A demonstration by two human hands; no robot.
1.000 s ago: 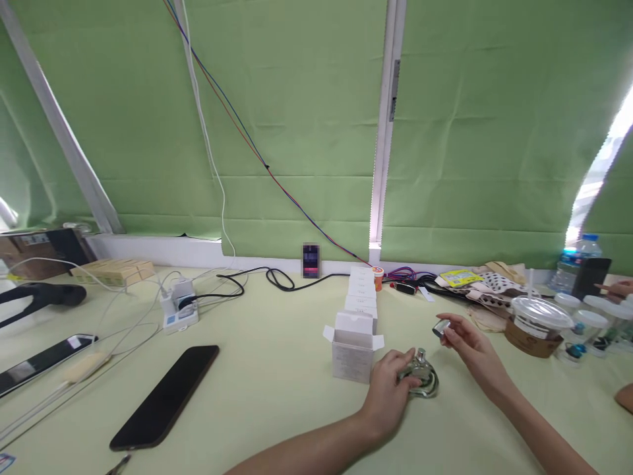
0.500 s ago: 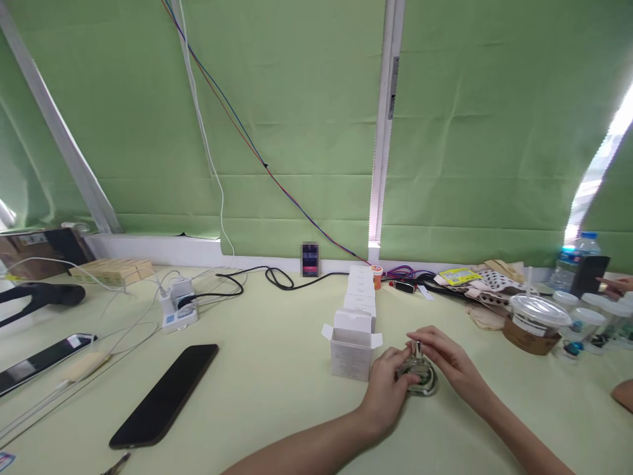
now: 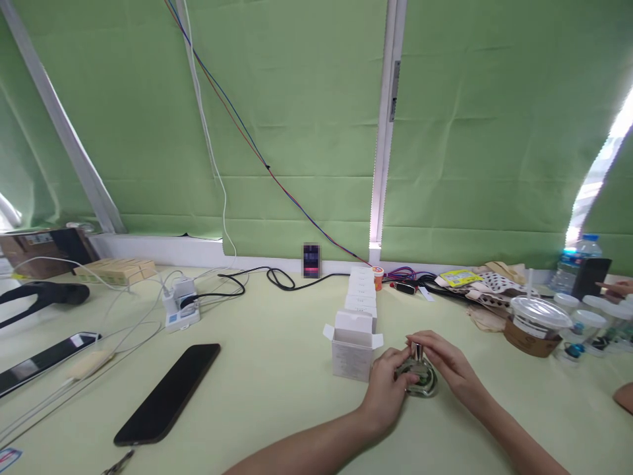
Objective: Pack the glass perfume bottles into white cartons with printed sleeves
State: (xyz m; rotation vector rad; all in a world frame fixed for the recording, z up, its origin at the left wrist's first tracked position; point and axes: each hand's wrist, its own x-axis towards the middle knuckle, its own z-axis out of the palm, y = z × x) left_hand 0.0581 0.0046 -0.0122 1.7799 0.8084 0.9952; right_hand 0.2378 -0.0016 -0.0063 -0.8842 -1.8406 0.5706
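A clear glass perfume bottle point(image 3: 426, 382) with a greenish tint stands on the table in front of me. My left hand point(image 3: 388, 386) grips its body from the left, thumb across the front. At the top, my right hand point(image 3: 442, 359) has its fingers closed around the silver cap point(image 3: 418, 351); the far side of the cap is hidden by those fingers. Just left of the bottle is an open white box point(image 3: 352, 356), its flaps spread and its lid raised. Behind that box, several closed white boxes point(image 3: 361, 290) form a row.
A black phone point(image 3: 168, 396) and a white power adapter point(image 3: 182, 310) with cables lie to the left. On the right are a lidded cup point(image 3: 537, 316), clear jars point(image 3: 583, 330) and a cloth pile point(image 3: 499, 284). At the right edge shows another person's hand point(image 3: 618, 288).
Both hands keep their hold on the bottle. The right fingers have shifted very slightly at the cap, and the whole view has moved a little.
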